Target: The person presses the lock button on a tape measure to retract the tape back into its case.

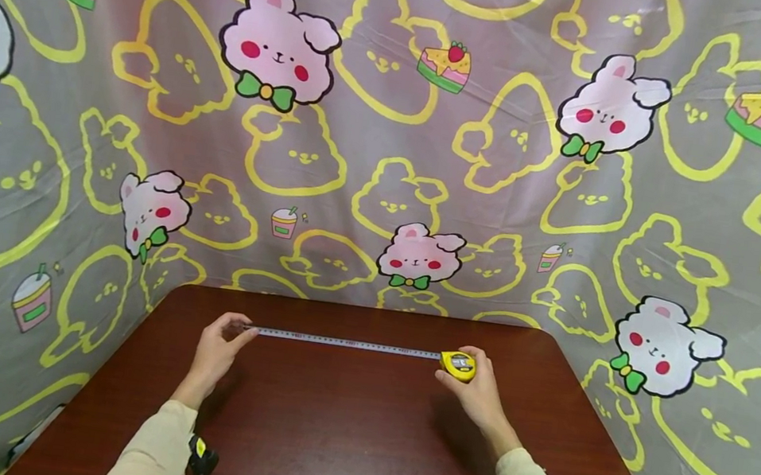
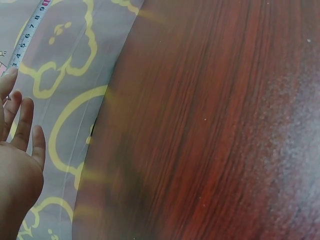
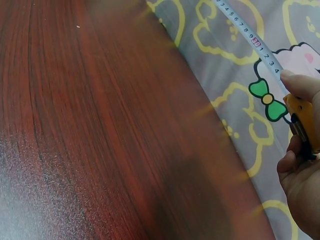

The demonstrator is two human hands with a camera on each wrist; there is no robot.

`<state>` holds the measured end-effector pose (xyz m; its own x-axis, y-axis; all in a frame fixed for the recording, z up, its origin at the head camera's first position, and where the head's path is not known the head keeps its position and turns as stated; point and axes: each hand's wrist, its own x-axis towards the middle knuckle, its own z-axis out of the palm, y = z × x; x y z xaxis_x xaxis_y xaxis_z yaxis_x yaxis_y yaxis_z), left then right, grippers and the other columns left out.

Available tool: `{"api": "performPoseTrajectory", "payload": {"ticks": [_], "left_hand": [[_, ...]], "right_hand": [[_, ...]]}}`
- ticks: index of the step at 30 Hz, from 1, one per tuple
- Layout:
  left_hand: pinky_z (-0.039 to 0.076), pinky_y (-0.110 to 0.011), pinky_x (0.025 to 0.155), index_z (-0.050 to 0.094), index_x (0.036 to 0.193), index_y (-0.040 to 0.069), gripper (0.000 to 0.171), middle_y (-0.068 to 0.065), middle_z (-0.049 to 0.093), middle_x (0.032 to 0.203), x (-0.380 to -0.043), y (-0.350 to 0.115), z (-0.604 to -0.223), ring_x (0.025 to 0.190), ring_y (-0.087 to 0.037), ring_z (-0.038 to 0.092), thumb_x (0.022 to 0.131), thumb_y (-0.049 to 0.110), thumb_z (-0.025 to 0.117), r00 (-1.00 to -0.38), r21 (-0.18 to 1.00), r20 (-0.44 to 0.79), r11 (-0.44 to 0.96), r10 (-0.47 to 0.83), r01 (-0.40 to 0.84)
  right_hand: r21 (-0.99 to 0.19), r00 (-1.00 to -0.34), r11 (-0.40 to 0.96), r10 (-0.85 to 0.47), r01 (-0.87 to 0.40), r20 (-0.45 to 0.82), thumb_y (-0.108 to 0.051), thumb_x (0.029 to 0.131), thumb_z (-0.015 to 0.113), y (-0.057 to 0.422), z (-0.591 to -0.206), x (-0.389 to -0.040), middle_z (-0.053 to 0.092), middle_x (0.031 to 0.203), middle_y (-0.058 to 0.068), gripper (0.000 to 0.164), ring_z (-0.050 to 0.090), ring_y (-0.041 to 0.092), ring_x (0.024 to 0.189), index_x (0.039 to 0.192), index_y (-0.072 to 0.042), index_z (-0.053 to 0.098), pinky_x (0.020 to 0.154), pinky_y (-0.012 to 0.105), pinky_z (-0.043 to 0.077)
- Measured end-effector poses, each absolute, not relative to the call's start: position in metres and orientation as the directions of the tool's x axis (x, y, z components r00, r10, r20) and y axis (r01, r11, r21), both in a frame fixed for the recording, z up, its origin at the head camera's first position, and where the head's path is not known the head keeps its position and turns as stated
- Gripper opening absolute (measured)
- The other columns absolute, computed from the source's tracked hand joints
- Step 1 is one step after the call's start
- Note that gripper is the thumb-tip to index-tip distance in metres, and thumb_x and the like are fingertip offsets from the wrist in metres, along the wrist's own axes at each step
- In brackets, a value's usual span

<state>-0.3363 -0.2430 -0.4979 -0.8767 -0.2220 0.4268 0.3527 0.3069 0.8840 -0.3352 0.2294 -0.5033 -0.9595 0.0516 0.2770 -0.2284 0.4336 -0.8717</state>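
A yellow tape measure with its blade pulled out spans the space between both hands, above the table. My right hand grips the case, its thumb near the mouth where the blade comes out. The right wrist view shows the case side-on, the blade running up and left from it. My left hand pinches the blade's free end between thumb and fingers. In the left wrist view this hand is partly cut off at the frame edge, the blade rising from the thumb.
The brown wooden table lies below both hands. A grey curtain printed with rabbits, cakes and cups hangs behind the table and along its sides. Each forearm wears a small black device at the wrist.
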Motion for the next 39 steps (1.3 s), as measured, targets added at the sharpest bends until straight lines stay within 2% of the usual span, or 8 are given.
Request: {"api": "performPoseTrajectory", "payload": {"ticks": [5,8,14,23,31,39], "left_hand": [[0.044,-0.023,0.077,0.066,0.11,-0.007,0.027,-0.01,0.066,0.094,-0.35,-0.247,-0.514,0.086,-0.009,0.056,0.092,0.006,0.08,-0.876,0.887,0.422,0.305,-0.235,0.346],[0.044,-0.021,0.076,0.067,0.109,-0.006,0.026,-0.009,0.066,0.093,-0.351,-0.244,-0.516,0.086,-0.011,0.056,0.091,0.008,0.081,-0.872,0.883,0.434,0.299,-0.228,0.361],[0.043,-0.021,0.076,0.068,0.107,-0.003,0.023,-0.009,0.065,0.093,-0.351,-0.235,-0.516,0.087,-0.013,0.056,0.091,0.009,0.081,-0.873,0.883,0.437,0.29,-0.219,0.369],[0.043,-0.023,0.077,0.067,0.108,-0.006,0.026,-0.009,0.066,0.094,-0.351,-0.227,-0.513,0.087,-0.013,0.056,0.091,0.009,0.081,-0.878,0.888,0.426,0.286,-0.216,0.36],[0.046,-0.026,0.077,0.065,0.108,-0.013,0.024,-0.022,0.066,0.096,-0.329,-0.215,-0.492,0.088,-0.022,0.058,0.091,-0.003,0.077,-0.886,0.89,0.422,0.272,-0.19,0.366],[0.046,-0.026,0.075,0.065,0.106,-0.013,0.022,-0.019,0.065,0.092,-0.322,-0.203,-0.483,0.085,-0.019,0.058,0.091,-0.002,0.077,-0.88,0.88,0.445,0.264,-0.165,0.395]], "right_hand": [[-0.867,-0.957,0.44,0.052,-0.234,0.285,-0.021,0.084,0.088,0.228,-0.502,-0.336,0.046,0.128,0.018,0.072,0.052,0.034,0.112,0.14,-0.002,0.046,0.091,0.032,0.048],[-0.866,-0.956,0.44,0.051,-0.238,0.288,-0.02,0.085,0.088,0.226,-0.501,-0.336,0.046,0.127,0.019,0.072,0.051,0.034,0.111,0.14,-0.001,0.046,0.092,0.034,0.046],[-0.865,-0.954,0.439,0.049,-0.244,0.294,-0.019,0.086,0.087,0.222,-0.503,-0.336,0.045,0.126,0.019,0.07,0.052,0.033,0.111,0.139,-0.001,0.046,0.091,0.033,0.046],[-0.867,-0.956,0.438,0.053,-0.237,0.288,-0.02,0.085,0.088,0.22,-0.502,-0.337,0.046,0.125,0.017,0.071,0.052,0.032,0.11,0.139,-0.003,0.047,0.093,0.036,0.047],[-0.875,-0.96,0.425,0.045,-0.233,0.277,-0.023,0.083,0.089,0.215,-0.502,-0.338,0.047,0.125,0.016,0.071,0.053,0.032,0.109,0.138,-0.004,0.048,0.091,0.033,0.049],[-0.879,-0.958,0.413,0.053,-0.237,0.283,-0.021,0.082,0.09,0.207,-0.5,-0.338,0.048,0.124,0.016,0.07,0.054,0.032,0.109,0.137,-0.006,0.049,0.091,0.036,0.049]]}}
